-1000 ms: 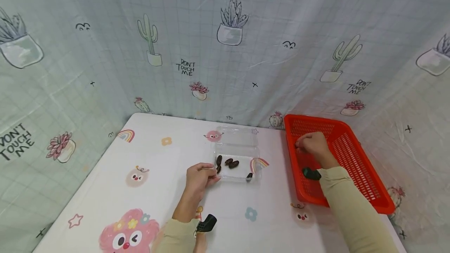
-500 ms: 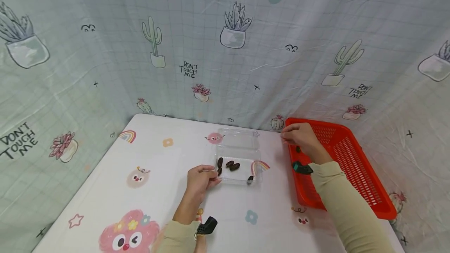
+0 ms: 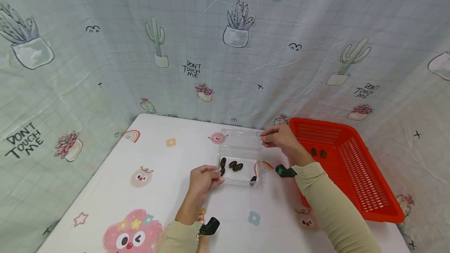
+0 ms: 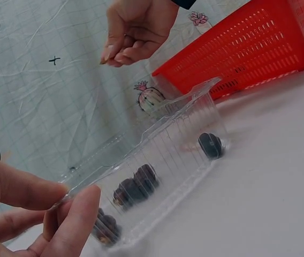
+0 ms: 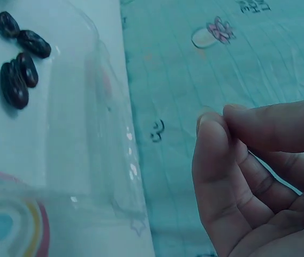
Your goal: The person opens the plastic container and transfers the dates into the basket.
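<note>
A clear plastic clamshell box (image 3: 242,175) lies on the table, its lid (image 3: 242,139) folded back toward the wall. Several dark brown dates (image 3: 238,166) rest in its base, most toward the left, with one date (image 4: 211,145) in the near right corner. My left hand (image 3: 203,180) pinches the box's left rim between thumb and fingers. Above the lid's right edge, my right hand (image 3: 279,138) has its thumb and index fingertips together. A small brownish bit (image 4: 104,61) shows at those tips in the left wrist view; I cannot tell what it is.
A red plastic basket (image 3: 379,175) with slotted walls stands at the right, with two dates (image 3: 318,152) visible inside. A cactus-print cloth (image 3: 197,42) hangs behind the white patterned table (image 3: 197,143).
My right hand has risen out of the red basket and moved left over the box's lid. This uncovers two dates in the basket. My left hand stays at the box's rim.
</note>
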`<action>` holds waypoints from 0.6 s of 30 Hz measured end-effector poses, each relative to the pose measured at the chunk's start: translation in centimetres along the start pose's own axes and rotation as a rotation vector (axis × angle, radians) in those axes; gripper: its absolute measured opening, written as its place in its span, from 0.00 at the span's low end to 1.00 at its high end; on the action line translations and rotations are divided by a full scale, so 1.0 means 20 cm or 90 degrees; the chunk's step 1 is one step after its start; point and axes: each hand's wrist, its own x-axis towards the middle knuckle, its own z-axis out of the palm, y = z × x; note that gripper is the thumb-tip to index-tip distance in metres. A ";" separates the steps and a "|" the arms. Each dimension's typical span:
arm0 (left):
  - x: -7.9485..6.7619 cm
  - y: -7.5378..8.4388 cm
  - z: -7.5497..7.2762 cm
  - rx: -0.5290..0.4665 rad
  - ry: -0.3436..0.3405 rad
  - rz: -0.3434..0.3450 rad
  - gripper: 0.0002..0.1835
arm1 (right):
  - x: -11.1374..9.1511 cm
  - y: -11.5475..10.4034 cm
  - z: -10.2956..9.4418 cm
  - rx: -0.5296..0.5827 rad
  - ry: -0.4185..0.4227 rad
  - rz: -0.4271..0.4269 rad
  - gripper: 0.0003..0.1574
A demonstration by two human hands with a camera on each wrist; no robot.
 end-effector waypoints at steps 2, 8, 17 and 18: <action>0.00 0.00 0.00 0.000 0.002 0.000 0.17 | 0.00 0.00 0.04 0.007 -0.020 0.001 0.16; 0.01 -0.01 0.00 -0.007 0.006 0.002 0.16 | 0.00 0.00 0.16 0.002 -0.057 0.008 0.13; 0.01 0.00 -0.01 -0.008 0.005 0.000 0.17 | 0.03 0.02 0.34 -0.034 -0.117 0.007 0.10; 0.01 0.00 -0.01 -0.009 0.003 0.002 0.17 | 0.03 0.02 0.36 -0.043 -0.130 0.005 0.11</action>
